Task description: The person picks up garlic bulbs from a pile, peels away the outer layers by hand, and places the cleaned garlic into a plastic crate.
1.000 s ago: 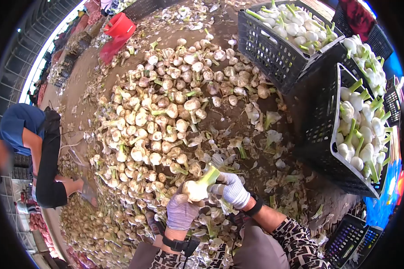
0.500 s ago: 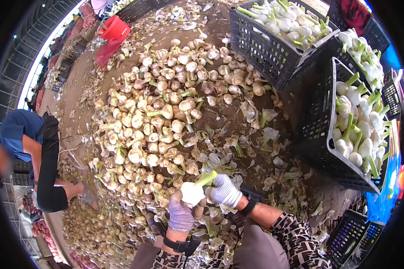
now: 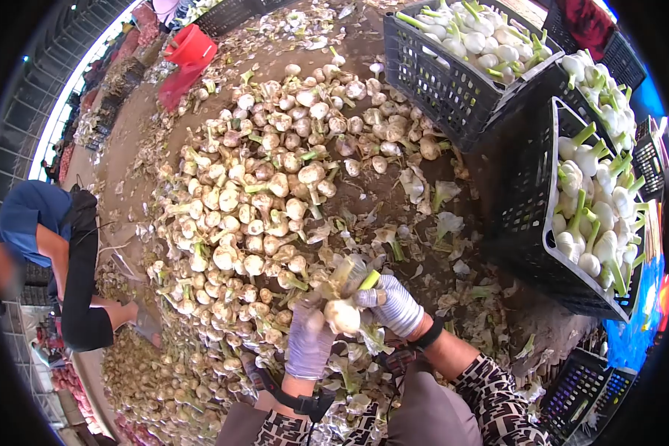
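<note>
A white garlic bulb (image 3: 343,317) with a cut green stem is held between my two gloved hands, low in the middle of the view. My left hand (image 3: 309,342) closes on the bulb from the left. Fingers of my right hand (image 3: 395,306) are wrapped round the stem at the upper right of the bulb. Loose, papery outer leaves hang about the bulb and stem. Just beyond my hands lies a large heap of unpeeled garlic (image 3: 230,223) on the ground.
Black crates (image 3: 524,201) of white garlic stand at the right and upper right. A red bucket (image 3: 190,46) is at the upper left. Another person (image 3: 44,245) sits at the left. Peeled skins (image 3: 446,223) litter the ground.
The bulb has moved slightly right and is turned, with loose leaves now spread around it. My right hand has moved a little right, and my left hand slightly right.
</note>
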The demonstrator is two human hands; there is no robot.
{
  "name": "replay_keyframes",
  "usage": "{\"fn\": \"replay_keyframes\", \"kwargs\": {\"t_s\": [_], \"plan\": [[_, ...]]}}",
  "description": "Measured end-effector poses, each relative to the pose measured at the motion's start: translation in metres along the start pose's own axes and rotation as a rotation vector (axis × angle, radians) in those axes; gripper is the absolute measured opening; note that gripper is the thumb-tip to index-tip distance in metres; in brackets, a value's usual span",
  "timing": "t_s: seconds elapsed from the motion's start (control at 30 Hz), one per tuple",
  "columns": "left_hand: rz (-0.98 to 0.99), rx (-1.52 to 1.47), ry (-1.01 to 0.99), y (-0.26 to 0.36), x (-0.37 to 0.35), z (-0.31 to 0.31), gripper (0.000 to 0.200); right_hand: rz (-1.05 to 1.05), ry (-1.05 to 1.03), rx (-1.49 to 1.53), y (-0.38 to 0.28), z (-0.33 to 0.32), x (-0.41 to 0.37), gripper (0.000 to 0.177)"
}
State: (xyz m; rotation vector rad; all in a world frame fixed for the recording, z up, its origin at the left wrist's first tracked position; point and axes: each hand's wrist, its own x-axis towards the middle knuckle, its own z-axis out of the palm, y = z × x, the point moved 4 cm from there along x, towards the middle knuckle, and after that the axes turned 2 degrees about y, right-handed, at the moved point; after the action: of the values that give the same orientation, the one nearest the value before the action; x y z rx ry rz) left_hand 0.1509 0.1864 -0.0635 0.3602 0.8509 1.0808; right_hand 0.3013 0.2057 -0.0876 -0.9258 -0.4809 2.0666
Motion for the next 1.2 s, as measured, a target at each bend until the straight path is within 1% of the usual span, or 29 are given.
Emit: {"fn": "replay_keyframes", "kwargs": {"t_s": [0.03,0.07,0.13,0.17,0.2,0.27,0.3,0.33,0.37,0.4,0.43,0.5,0.53,0.6,0.63,0.7,0.73,0.77,0.8,0.87,0.9,0.93,0.97,1.0,1.07,1.1,1.13,1.17,1.2], "plan": [[0.001,-0.115,0.176,0.002,-0.001,-0.003,0.049,0.002,-0.002,0.002,0.003,0.0,0.002,0.032],[-0.001,-0.117,0.183,0.001,-0.001,-0.012,0.049,-0.034,-0.017,0.003,0.006,0.0,0.002,0.03],[0.111,0.054,0.17,0.004,0.005,-0.037,0.049,-0.11,-0.04,-0.004,0.011,-0.004,0.001,0.026],[0.159,0.03,0.156,0.012,0.002,-0.027,0.043,-0.062,0.073,-0.049,0.017,-0.014,0.001,0.024],[0.156,0.027,0.153,0.016,0.0,-0.018,0.043,-0.115,0.133,0.017,0.031,-0.027,0.008,0.021],[0.205,0.073,0.06,0.029,-0.007,0.004,0.036,-0.091,0.243,-0.205,0.031,-0.04,0.011,0.02],[0.166,0.394,-0.019,0.039,-0.014,0.02,0.027,-0.092,0.243,-0.205,0.035,-0.044,0.016,0.02],[0.167,0.394,-0.019,0.041,-0.02,0.021,0.027,-0.045,0.29,0.026,0.04,-0.048,0.023,0.019],[0.018,0.585,-0.144,0.033,-0.028,0.023,0.024,0.002,0.335,0.257,0.044,-0.05,0.026,0.019],[-0.134,0.772,-0.267,0.023,-0.037,0.022,0.021,0.001,0.334,0.255,0.044,-0.052,0.026,0.019],[-0.131,0.772,-0.268,0.021,-0.042,0.015,0.021,0.009,0.342,0.317,0.034,-0.045,0.022,0.019],[-0.47,0.735,-0.299,0.001,-0.05,-0.012,0.023,0.054,0.374,0.448,0.026,-0.038,0.016,0.022],[-0.47,0.736,-0.302,-0.002,-0.049,-0.025,0.023,0.051,0.375,0.448,0.023,-0.039,0.015,0.022],[-0.639,1.403,-0.701,-0.018,-0.054,-0.054,0.027,0.045,0.264,0.594,0.015,-0.038,0.014,0.023],[-0.637,1.402,-0.698,-0.027,-0.058,-0.068,0.027,0.031,0.207,0.648,0.008,-0.035,0.01,0.028],[-0.621,1.739,-0.804,-0.042,-0.069,-0.094,0.042,-0.025,0.311,0.611,-0.021,-0.02,0.001,0.037],[-0.623,1.734,-0.803,-0.045,-0.069,-0.089,0.042,-0.022,0.312,0.61,-0.023,-0.019,-0.001,0.039],[-0.456,1.886,-0.621,-0.043,-0.062,-0.078,0.044,-0.019,0.313,0.609,-0.025,-0.018,-0.003,0.04],[-0.278,2.02,-0.426,-0.037,-0.053,-0.064,0.046,-0.093,0.314,0.47,-0.024,-0.024,-0.001,0.041],[-0.203,1.427,-0.189,-0.013,-0.031,-0.015,0.041,-0.163,0.305,0.323,-0.015,-0.029,0.005,0.041],[-0.204,1.424,-0.18,-0.017,-0.018,-0.006,0.041,-0.143,0.357,0.258,-0.002,-0.032,0.006,0.041],[-0.113,1.322,-0.046,-0.019,-0.004,0.0,0.039,-0.122,0.408,0.193,0.008,-0.033,0.006,0.041],[-0.029,1.215,0.093,-0.016,0.0,-0.003,0.037,-0.104,0.401,0.193,0.014,-0.03,0.006,0.041],[-0.033,1.213,0.097,-0.015,0.001,-0.003,0.037,-0.061,0.4,0.267,0.018,-0.03,0.005,0.036],[-0.052,1.405,0.145,-0.011,0.003,-0.007,0.023,0.014,0.401,0.415,0.016,-0.031,0.002,0.026],[0.094,1.568,0.182,-0.013,0.001,-0.023,0.018,0.023,0.237,0.521,0.002,-0.031,-0.006,0.022],[0.097,1.568,0.183,-0.02,-0.001,-0.046,0.018,-0.116,0.264,0.518,-0.02,-0.022,-0.006,0.03],[0.135,1.742,0.15,-0.028,-0.005,-0.068,0.017,-0.14,0.293,0.644,-0.022,-0.039,-0.007,0.043],[0.165,1.914,0.119,-0.032,-0.011,-0.08,0.016,-0.212,0.156,0.739,-0.045,-0.051,-0.021,0.053]]}}
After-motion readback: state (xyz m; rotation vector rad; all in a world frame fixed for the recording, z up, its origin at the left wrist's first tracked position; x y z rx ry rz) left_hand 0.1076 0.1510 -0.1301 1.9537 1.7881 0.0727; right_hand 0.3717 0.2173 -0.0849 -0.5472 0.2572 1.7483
